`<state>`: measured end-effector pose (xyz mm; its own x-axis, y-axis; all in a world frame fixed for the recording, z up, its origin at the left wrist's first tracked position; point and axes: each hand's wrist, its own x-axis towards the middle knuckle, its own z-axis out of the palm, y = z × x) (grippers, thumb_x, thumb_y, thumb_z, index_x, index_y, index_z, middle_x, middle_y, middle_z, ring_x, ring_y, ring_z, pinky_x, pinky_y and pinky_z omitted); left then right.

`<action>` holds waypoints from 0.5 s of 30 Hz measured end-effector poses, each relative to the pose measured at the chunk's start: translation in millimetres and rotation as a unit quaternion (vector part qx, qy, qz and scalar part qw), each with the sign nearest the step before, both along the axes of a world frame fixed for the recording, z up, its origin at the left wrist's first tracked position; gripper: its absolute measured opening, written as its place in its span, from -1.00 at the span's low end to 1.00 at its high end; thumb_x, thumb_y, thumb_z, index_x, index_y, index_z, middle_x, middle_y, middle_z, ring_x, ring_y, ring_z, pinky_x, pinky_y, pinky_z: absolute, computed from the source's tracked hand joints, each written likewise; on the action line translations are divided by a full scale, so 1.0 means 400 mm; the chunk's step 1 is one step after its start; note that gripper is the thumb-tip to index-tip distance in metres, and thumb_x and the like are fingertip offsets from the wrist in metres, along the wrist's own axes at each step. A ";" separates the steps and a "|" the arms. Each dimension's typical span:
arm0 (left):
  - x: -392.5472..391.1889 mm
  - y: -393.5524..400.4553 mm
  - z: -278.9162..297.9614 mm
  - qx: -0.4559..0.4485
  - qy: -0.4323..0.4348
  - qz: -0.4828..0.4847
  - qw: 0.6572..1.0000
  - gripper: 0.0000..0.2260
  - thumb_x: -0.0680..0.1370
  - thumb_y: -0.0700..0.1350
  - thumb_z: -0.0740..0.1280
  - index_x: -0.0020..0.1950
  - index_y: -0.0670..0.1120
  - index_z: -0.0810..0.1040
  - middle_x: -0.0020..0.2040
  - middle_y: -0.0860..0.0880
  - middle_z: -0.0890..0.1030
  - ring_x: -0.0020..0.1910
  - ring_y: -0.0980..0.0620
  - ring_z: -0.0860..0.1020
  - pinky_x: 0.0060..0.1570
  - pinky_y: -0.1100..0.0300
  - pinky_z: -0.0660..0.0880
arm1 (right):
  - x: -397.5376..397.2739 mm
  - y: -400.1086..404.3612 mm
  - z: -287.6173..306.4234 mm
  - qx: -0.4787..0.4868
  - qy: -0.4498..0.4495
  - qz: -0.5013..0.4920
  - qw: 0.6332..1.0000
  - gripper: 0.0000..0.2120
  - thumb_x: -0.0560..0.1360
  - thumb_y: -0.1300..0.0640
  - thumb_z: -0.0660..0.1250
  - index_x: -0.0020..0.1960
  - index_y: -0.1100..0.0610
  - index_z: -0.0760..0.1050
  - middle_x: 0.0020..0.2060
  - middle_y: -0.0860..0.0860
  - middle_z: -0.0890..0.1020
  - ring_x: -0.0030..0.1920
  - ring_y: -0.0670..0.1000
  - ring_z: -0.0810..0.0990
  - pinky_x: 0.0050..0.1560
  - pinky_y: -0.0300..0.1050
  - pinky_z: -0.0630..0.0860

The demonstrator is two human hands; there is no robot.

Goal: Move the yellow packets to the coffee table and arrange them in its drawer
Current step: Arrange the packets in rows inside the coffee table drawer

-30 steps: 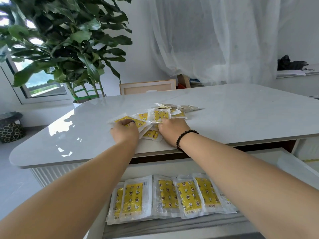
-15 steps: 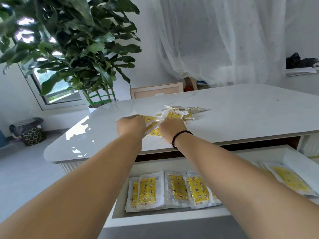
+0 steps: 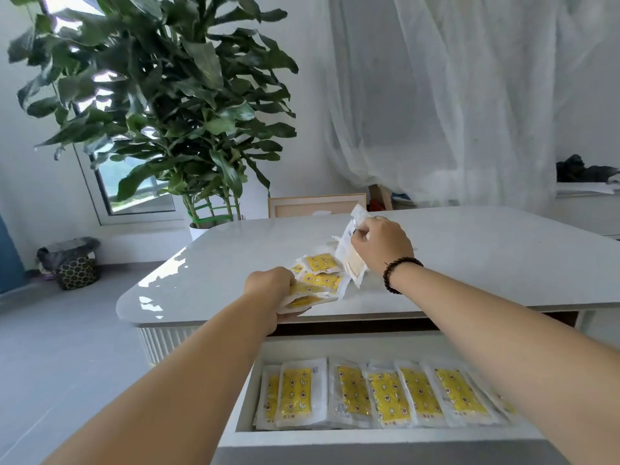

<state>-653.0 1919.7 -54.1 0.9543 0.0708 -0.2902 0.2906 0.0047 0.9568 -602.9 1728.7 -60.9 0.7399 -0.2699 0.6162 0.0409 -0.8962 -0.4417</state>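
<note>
A bright room with a white curtain point(image 3: 453, 95), a big leafy plant point(image 3: 161, 105) and a white coffee table point(image 3: 486, 263) in the middle. On the table top, a small heap of yellow packets point(image 3: 320, 275), some lying on others. Left hand point(image 3: 270, 286) curled round a few packets at the near edge of the heap, holding them tight. Right hand point(image 3: 380, 245) pinching one lifted packet point(image 3: 350, 253), tipped up on its edge, pale back side showing. Hands apart, one at each side of the heap. Below the table top, the open drawer point(image 3: 385, 441), pulled out toward the camera. Inside it, a neat row of packets point(image 3: 385, 394), flat, yellow side up, edges lapping a little, a second one peeking out under the leftmost. Step in hand, by the look of it: gathering more packets off the table. Next, most likely: down into the drawer with them, flat and face up, so a turn-over for the lifted one. Room left in the drawer hard to tell, right end hidden by the arm.
</note>
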 end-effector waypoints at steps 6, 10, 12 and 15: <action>-0.080 -0.009 0.057 -0.035 0.081 -0.139 0.986 -0.41 0.64 0.21 0.02 0.33 -0.27 0.47 -0.20 -0.02 0.49 -0.12 -0.17 0.63 -0.26 -0.02 0.65 | -0.155 0.034 0.039 0.011 -0.115 0.108 0.987 -0.89 0.46 0.18 0.29 -0.18 0.17 0.56 -0.20 0.04 0.61 -0.18 0.09 0.57 -0.13 0.03 0.55; -0.125 -0.007 0.053 0.001 0.119 -0.242 0.963 -0.16 0.57 0.37 -0.07 0.11 -0.34 0.63 -0.03 -0.14 0.61 -0.14 -0.11 0.66 -0.22 0.03 0.66 | -0.269 0.097 0.045 -0.075 -0.195 0.198 0.958 -0.84 0.43 0.13 0.24 -0.17 0.17 0.57 -0.26 0.02 0.60 -0.33 0.06 0.57 -0.33 -0.02 0.55; -0.140 -0.005 0.045 -0.004 0.124 -0.274 0.954 -0.17 0.55 0.39 -0.03 0.04 -0.32 0.67 0.07 -0.18 0.66 -0.14 -0.10 0.68 -0.25 0.08 0.65 | -0.321 0.119 0.045 -0.112 -0.218 0.230 0.942 -0.84 0.46 0.14 0.24 -0.14 0.18 0.58 -0.22 0.04 0.62 -0.32 0.07 0.59 -0.34 -0.04 0.57; -0.174 -0.001 0.048 -0.033 0.084 -0.298 0.950 -0.39 0.59 0.17 0.05 -0.17 -0.30 0.66 -0.19 -0.21 0.68 -0.31 -0.13 0.65 -0.38 0.14 0.58 | -0.392 0.137 0.040 -0.149 -0.237 0.278 0.919 -0.87 0.50 0.20 0.28 -0.06 0.20 0.60 -0.07 0.07 0.64 -0.19 0.05 0.64 -0.22 -0.10 0.60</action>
<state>-722.7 1919.4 -35.0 0.7584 -0.4919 -0.4275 0.4100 -0.1499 0.8997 -759.7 1783.3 -45.0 0.3425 0.3015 0.8898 0.6534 -0.7570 0.0051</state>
